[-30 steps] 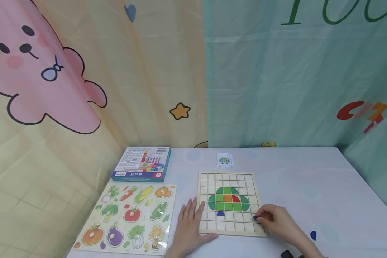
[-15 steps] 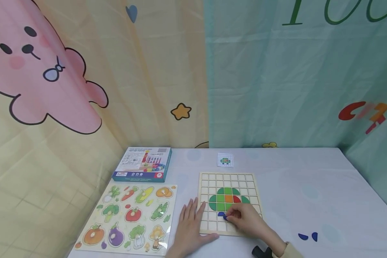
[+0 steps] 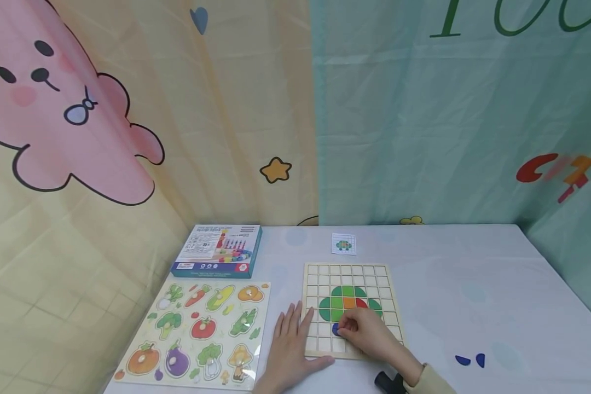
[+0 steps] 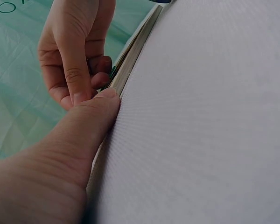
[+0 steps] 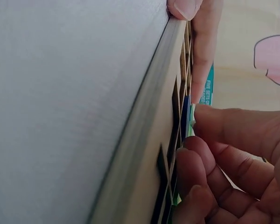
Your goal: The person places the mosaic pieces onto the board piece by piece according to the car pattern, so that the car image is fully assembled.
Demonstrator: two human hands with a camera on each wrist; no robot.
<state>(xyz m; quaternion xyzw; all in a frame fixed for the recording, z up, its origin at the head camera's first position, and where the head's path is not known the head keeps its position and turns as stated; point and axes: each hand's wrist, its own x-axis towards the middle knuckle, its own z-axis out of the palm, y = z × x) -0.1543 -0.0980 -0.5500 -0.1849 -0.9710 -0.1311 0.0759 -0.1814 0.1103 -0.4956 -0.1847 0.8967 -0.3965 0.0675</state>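
My left hand (image 3: pixel 288 342) lies with fingers spread along the left edge of a wooden grid board (image 3: pixel 320 346), its thumb on the near edge. Green squares and rounded pieces (image 3: pixel 332 302) form a shape on the board, with an orange square (image 3: pixel 348 302) and a red piece (image 3: pixel 360 302) among them. My right hand (image 3: pixel 369 335) pinches a small blue half-round piece (image 5: pixel 185 116) at the board, just under the green shape. There the blue (image 3: pixel 335 329) looks nearly round, partly covered by my fingertips.
Two more blue half-round pieces (image 3: pixel 463 360) lie on the table to the right. A small pattern card (image 3: pixel 343 244) sits behind the board. On the left are a vegetable puzzle board (image 3: pixel 182 334) and a flat box (image 3: pixel 216 250).
My right hand has carried the blue piece from the board's right edge leftward to beside the other blue one, then slightly further left. My left hand has stayed in place.
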